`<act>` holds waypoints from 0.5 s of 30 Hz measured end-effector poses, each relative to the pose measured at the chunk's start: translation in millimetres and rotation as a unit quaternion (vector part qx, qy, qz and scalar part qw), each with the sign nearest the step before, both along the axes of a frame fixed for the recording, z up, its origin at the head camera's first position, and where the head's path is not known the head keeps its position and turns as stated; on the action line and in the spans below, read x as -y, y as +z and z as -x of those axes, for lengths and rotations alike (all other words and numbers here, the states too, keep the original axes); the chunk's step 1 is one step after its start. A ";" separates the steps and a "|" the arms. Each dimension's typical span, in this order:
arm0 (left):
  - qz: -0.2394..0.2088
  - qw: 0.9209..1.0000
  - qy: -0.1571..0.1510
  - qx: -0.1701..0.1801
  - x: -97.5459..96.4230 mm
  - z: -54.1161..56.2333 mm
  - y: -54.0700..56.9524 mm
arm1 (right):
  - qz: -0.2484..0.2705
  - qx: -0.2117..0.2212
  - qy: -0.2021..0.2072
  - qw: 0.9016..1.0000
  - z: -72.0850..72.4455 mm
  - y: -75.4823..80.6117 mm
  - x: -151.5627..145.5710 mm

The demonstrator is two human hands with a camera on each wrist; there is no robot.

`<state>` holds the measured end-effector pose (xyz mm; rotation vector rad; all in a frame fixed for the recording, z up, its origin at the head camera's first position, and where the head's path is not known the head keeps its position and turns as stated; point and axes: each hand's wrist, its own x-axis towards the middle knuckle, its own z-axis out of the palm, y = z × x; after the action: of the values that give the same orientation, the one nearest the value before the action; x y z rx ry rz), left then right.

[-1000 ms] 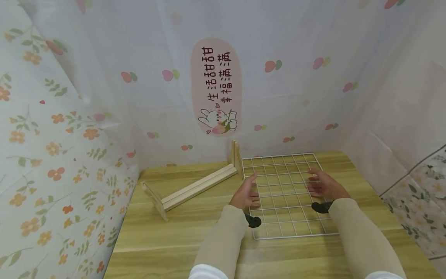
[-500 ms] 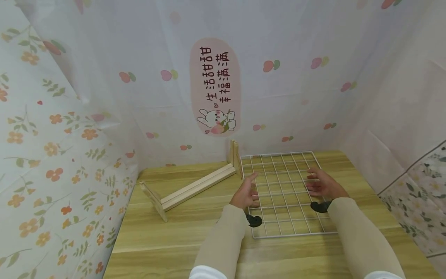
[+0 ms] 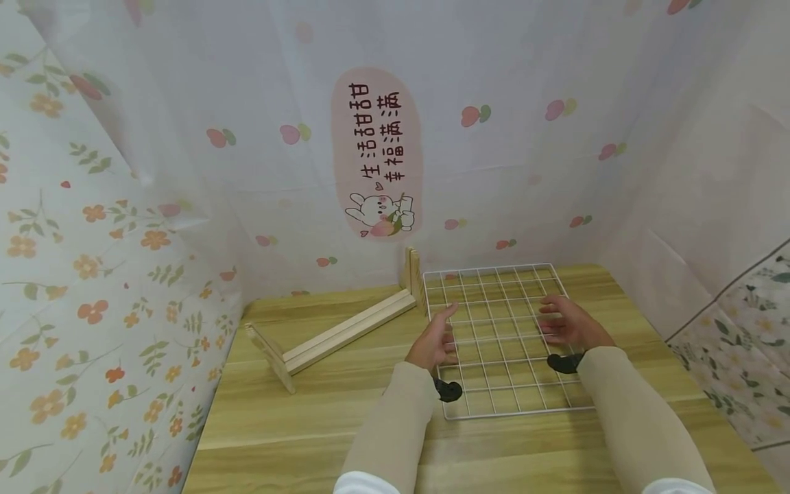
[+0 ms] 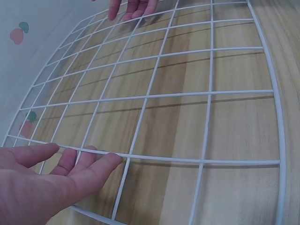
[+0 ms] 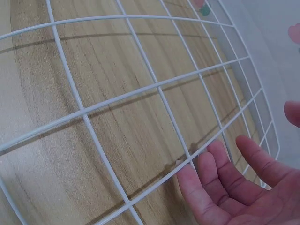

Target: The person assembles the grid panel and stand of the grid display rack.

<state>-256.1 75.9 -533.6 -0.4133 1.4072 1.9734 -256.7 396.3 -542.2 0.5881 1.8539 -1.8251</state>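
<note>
Both hands [image 3: 432, 344] unclenched, fingers touching white wire grid [image 4: 146, 97].

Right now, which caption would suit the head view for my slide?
Left hand and right hand at opposite sides of a white grid, wooden stand nearby on the table.

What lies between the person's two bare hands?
A white rectangular wire grid, with the yellowish wood-grain tabletop visible through its openings; the head view shows this.
</note>
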 end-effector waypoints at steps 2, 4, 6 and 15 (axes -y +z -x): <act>0.002 1.000 0.001 0.001 -0.4 0.2 1.6 | -0.001 0.002 0.003 1.000 1.0 0.7 -0.4; 0.005 1.000 0.000 0.000 -1.1 0.5 2.3 | -0.005 0.001 0.008 1.000 1.4 2.4 0.0; 0.006 1.000 -0.001 -0.001 -1.9 1.1 2.3 | -0.011 0.002 0.011 1.000 1.7 4.7 1.0; 0.012 1.000 -0.014 -0.023 -2.0 5.7 3.3 | -0.027 -0.001 0.026 0.999 3.6 14.3 4.0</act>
<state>-261.8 77.9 -530.4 -0.3590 1.4588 1.9580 -260.3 392.3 -528.0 0.5520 1.9071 -1.7465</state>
